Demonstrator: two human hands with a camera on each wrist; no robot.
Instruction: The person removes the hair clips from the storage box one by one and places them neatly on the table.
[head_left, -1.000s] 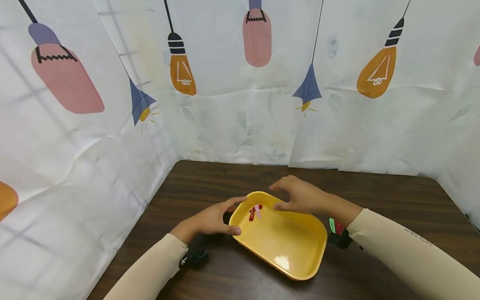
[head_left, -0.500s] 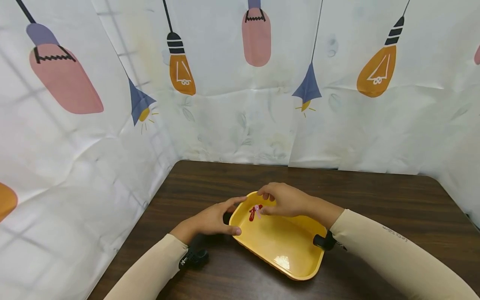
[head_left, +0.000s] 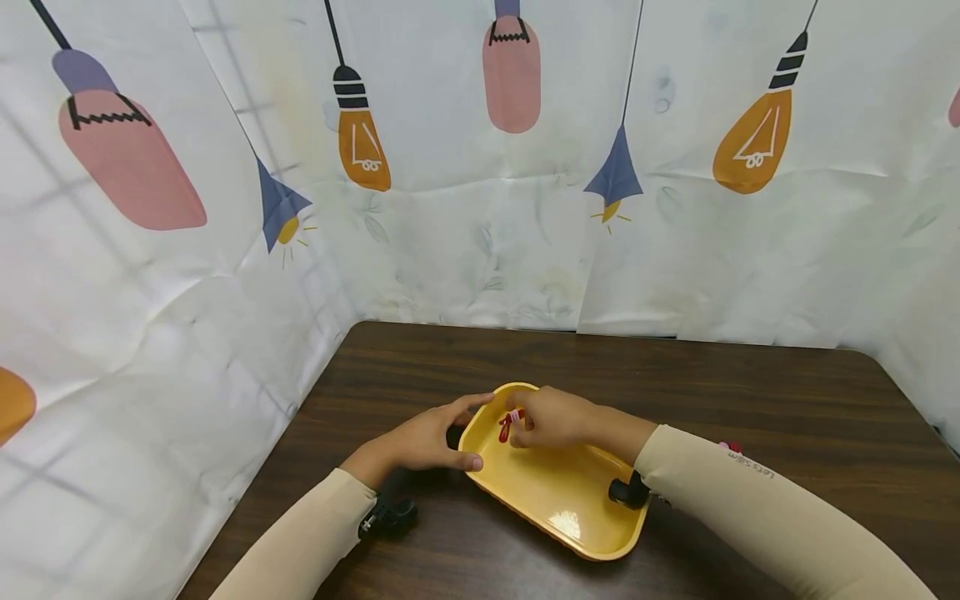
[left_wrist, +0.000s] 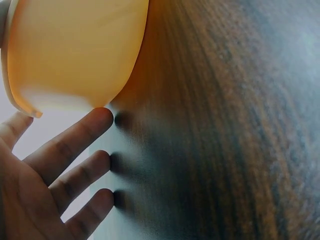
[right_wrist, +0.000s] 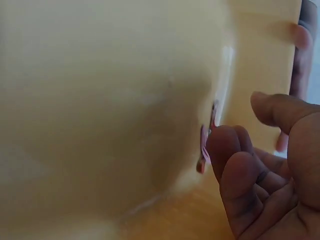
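A yellow tray lies at an angle on the table. Red hair clips and a pink hair clip lie together in its far-left end. My left hand spans that end, thumb at the near rim and index finger at the far rim. In the left wrist view its fingers are spread and fairly straight. My right hand reaches down into the tray over the clips. Seen from the right wrist, its fingertips are right at the clips, with the thumb standing apart.
Beyond the right sleeve, small pink and red pieces show on the brown wooden table. Black wrist cameras sit on both wrists; the right one overlaps the tray. A patterned cloth hangs behind and to the left.
My right hand has moved left and down into the tray, from above its far rim to the clips. The left hand and the tray have stayed in place.
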